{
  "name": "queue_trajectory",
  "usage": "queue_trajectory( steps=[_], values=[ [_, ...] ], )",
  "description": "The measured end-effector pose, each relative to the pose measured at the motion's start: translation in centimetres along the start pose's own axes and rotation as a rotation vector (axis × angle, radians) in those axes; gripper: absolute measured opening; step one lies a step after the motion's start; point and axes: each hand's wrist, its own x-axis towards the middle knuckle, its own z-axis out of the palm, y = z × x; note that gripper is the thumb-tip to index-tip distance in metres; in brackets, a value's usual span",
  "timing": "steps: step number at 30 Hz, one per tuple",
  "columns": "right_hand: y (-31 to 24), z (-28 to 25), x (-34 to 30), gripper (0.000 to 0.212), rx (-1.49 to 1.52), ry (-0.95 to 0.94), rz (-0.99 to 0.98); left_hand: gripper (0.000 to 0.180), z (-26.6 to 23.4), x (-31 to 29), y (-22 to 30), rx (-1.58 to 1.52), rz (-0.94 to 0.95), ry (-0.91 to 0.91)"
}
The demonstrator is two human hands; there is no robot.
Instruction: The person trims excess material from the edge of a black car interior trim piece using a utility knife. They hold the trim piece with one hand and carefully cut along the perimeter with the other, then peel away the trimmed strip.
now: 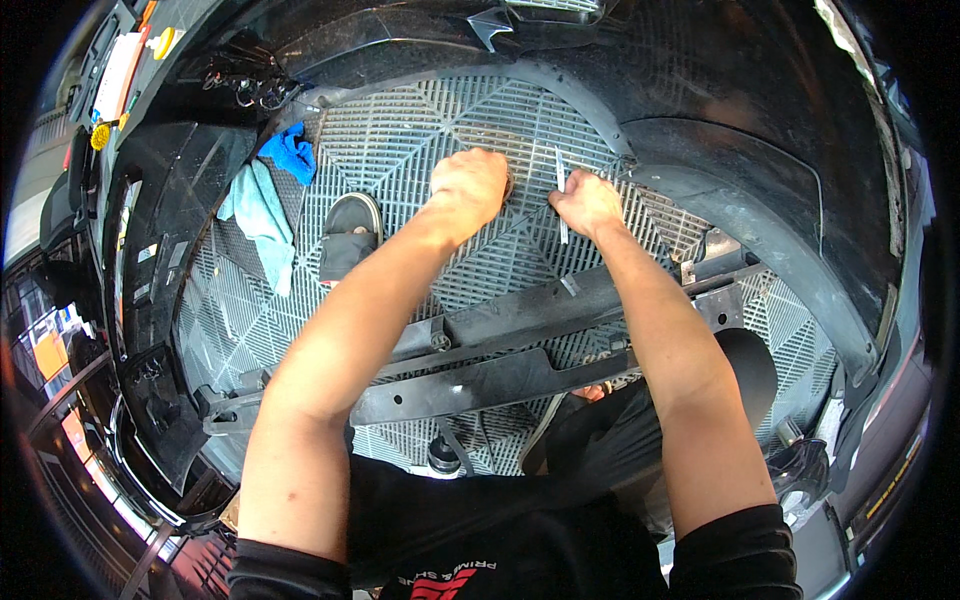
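Over the grey grid floor, my left hand (pixel 470 186) is closed in a fist. A small edge of something shows at its right side, too hidden to name. To its right, my right hand (pixel 588 203) pinches a thin white strip (pixel 560 168) between thumb and fingers. The strip stands nearly upright in view, its ends showing above and below the fingers. A gap separates the two hands. Both forearms reach over a long black bar (pixel 500 388), which lies across in front of me.
A large black curved car panel (pixel 720 75) arches around the far and right sides. At left lie a teal cloth (pixel 262 215) and a blue cloth (pixel 289 153) beside a dark shoe (pixel 351 236). Loose wires (pixel 262 92) hang at the far left. A small black container (pixel 442 456) stands near me.
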Motion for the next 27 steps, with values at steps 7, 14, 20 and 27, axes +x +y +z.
queue_trajectory(
  steps=[7, 14, 20, 27],
  values=[
    [0.0, 0.1, -0.1, 0.045, -0.012, 0.003, -0.017, 0.019, -1.6, -2.5, -5.4, -0.347, 0.170, 0.096],
    [0.4, 0.4, 0.2, 0.048, -0.010, 0.004, 0.002, 0.018, -4.1, -5.5, -11.4, -0.836, 0.267, 0.210],
    [0.8, 0.5, 0.3, 0.046, 0.039, 0.019, -0.004, 0.013, -4.9, -8.1, -13.5, -1.057, 0.233, 0.146],
    [1.6, 1.0, 0.2, 0.040, 0.136, 0.063, -0.026, 0.011, -4.3, -8.7, -14.6, -1.185, 0.172, 0.096]
  ],
)
